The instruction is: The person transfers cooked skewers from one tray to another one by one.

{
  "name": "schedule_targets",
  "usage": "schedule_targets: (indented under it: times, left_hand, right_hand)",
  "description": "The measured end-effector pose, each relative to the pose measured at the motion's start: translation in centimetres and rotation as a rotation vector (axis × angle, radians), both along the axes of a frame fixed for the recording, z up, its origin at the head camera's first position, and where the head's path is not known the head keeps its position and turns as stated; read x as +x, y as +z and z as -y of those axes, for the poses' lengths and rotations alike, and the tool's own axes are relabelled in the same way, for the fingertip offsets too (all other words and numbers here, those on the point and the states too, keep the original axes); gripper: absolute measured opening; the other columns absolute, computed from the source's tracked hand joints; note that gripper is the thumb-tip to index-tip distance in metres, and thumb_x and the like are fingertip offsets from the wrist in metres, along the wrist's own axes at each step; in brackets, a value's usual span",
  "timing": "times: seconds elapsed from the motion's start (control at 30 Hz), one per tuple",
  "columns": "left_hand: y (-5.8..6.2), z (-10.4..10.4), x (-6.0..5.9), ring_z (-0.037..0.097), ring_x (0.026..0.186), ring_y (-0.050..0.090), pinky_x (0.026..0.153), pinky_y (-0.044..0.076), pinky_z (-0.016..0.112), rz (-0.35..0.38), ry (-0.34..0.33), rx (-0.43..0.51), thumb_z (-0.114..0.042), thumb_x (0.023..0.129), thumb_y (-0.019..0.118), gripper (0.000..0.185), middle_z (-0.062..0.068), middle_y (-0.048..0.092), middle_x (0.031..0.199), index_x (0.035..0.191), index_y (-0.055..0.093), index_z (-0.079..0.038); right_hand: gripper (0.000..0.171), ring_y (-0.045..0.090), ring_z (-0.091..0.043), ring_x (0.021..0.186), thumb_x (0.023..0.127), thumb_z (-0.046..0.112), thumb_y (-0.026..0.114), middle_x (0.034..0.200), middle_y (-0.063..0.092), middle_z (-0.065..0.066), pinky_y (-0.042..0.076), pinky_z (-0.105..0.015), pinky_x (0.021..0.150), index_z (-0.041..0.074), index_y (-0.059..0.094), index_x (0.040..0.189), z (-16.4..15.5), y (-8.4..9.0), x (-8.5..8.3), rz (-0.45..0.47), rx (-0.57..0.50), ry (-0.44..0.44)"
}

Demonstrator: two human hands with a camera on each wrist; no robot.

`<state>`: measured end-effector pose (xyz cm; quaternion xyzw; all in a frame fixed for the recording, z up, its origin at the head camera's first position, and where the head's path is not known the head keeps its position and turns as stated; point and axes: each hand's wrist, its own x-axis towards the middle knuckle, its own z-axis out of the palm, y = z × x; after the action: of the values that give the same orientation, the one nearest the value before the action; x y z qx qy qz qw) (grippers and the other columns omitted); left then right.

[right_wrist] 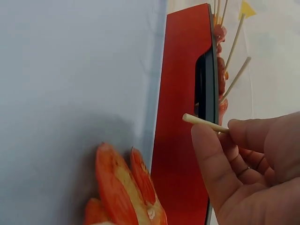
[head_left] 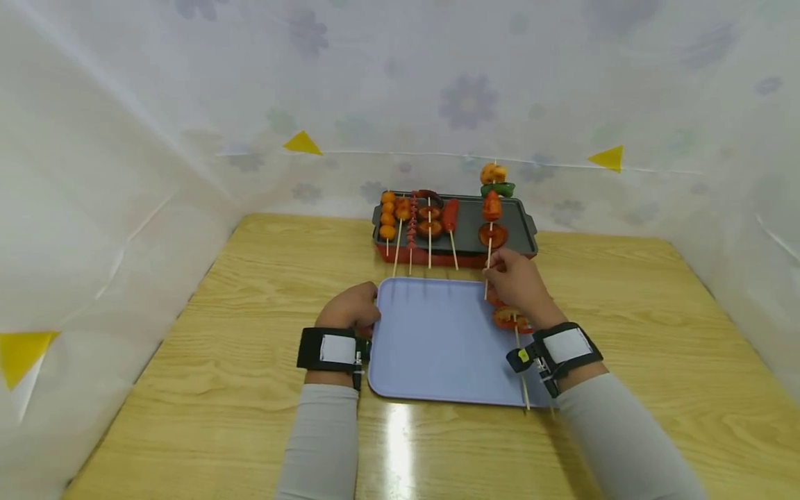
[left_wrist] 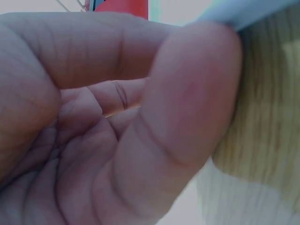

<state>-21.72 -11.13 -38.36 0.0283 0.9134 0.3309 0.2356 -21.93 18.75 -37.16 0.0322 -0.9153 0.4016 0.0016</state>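
Observation:
My left hand (head_left: pixel 348 307) grips the left rim of a pale lavender tray (head_left: pixel 437 340); in the left wrist view thumb and finger meet at the tray edge (left_wrist: pixel 262 19). With my right hand (head_left: pixel 521 285) I pinch the lower stick of a toy food skewer (head_left: pixel 492 207) bearing a yellow piece, green pepper, an orange-red chunk and a round brown slice. Its food stands over the right part of a dark grill pan (head_left: pixel 471 221); whether it touches is unclear. The stick's blunt end (right_wrist: pixel 201 123) juts past my fingertips. Below that hand, skewered red-and-tan food (head_left: pixel 509 318) lies on the tray's right side, partly hidden.
Several skewers lie on the pan's left half, among them orange balls (head_left: pixel 387 215), round slices (head_left: pixel 429 228) and a red sausage (head_left: pixel 449 214), sticks toward me. The pan sits on a red base (right_wrist: pixel 180 93) behind the tray. All stand on a wooden table (head_left: pixel 262 292) before a flowered curtain (head_left: pixel 400 83).

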Motion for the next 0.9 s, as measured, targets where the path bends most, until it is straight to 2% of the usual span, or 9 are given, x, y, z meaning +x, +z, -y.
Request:
schedule_targets:
  times: [0.27, 0.4, 0.57, 0.73, 0.9]
  left_hand:
    - [0.0, 0.2, -0.2, 0.025, 0.072, 0.061, 0.055, 0.051, 0.032, -0.018, -0.019, 0.0, 0.003, 0.083, 0.057, 0.043, 0.014, 0.062, 0.102, 0.126, 0.055, 0.002]
    - [0.2, 0.3, -0.4, 0.025, 0.07, 0.061, 0.055, 0.051, 0.032, -0.03, -0.024, -0.003, 0.003, 0.083, 0.056, 0.041, 0.013, 0.061, 0.097, 0.124, 0.056, 0.001]
    - [0.3, 0.3, -0.2, 0.025, 0.074, 0.06, 0.057, 0.05, 0.032, -0.026, -0.039, -0.03, 0.003, 0.083, 0.057, 0.042, 0.013, 0.061, 0.099, 0.125, 0.056, 0.001]
    - [0.0, 0.4, 0.3, 0.026, 0.072, 0.061, 0.055, 0.05, 0.032, 0.001, -0.025, -0.028, 0.004, 0.083, 0.058, 0.041, 0.014, 0.061, 0.099, 0.124, 0.055, 0.002]
    - [0.0, 0.4, 0.1, 0.025, 0.071, 0.061, 0.054, 0.05, 0.031, -0.022, -0.033, 0.001, 0.004, 0.082, 0.056, 0.04, 0.014, 0.061, 0.096, 0.122, 0.056, 0.002]
  right_hand:
    - [0.011, 0.058, -0.024, 0.062, 0.1, 0.017, 0.055, 0.085, 0.061, -0.011, 0.048, -0.033, 0.052, 0.007, 0.057, 0.103, 0.4, 0.3, 1.6, -0.003, 0.017, -0.019]
    - [0.009, 0.056, -0.022, 0.059, 0.098, 0.014, 0.057, 0.08, 0.061, -0.011, 0.045, -0.033, 0.051, 0.005, 0.057, 0.101, 0.5, 0.5, 2.5, -0.052, 0.041, -0.009]
    - [0.005, 0.055, -0.018, 0.061, 0.097, 0.01, 0.059, 0.081, 0.06, -0.008, 0.044, -0.032, 0.052, 0.005, 0.058, 0.098, 0.3, 0.3, 4.2, -0.108, 0.07, 0.014]
    - [0.003, 0.056, -0.017, 0.061, 0.096, 0.007, 0.059, 0.077, 0.061, -0.006, 0.045, -0.03, 0.052, 0.004, 0.057, 0.096, 0.2, -0.2, 6.2, -0.101, 0.078, 0.067]
    - [0.003, 0.059, -0.013, 0.06, 0.096, 0.004, 0.058, 0.076, 0.06, -0.005, 0.046, -0.029, 0.051, 0.003, 0.056, 0.094, -0.1, -0.1, 7.8, -0.066, 0.127, 0.088]
